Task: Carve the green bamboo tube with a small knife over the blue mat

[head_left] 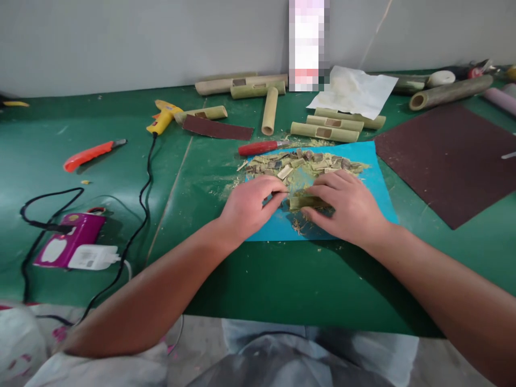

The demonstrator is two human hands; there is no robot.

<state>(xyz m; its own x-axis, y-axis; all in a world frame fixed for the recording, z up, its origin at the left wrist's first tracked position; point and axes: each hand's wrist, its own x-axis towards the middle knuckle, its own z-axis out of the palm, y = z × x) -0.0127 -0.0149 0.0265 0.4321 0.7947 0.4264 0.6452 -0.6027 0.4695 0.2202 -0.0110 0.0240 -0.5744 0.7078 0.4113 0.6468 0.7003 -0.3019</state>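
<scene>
Over the blue sheet (387, 188), my right hand (349, 204) is closed around a short green bamboo tube (298, 202) lying roughly sideways. Its left end sticks out past my fingers; the rest is covered by the hand. Just left of that end, my left hand (252, 207) makes a pinch, thumb against forefinger. A thin dark edge shows at the fingertips, too small to name. Bamboo chips (285, 172) and shavings are heaped on the sheet beyond both hands. A red-handled tool (260, 148) lies behind the heap, its tip among shavings.
Several cut bamboo tubes (324, 131) lie at the back, near white paper (350, 91). Brown sandpaper (447, 161) is at right, with a strip (217, 128) left of centre. On the left are a yellow glue gun (165, 116), an orange cutter (89, 156) and a purple power strip (74, 239) with cords.
</scene>
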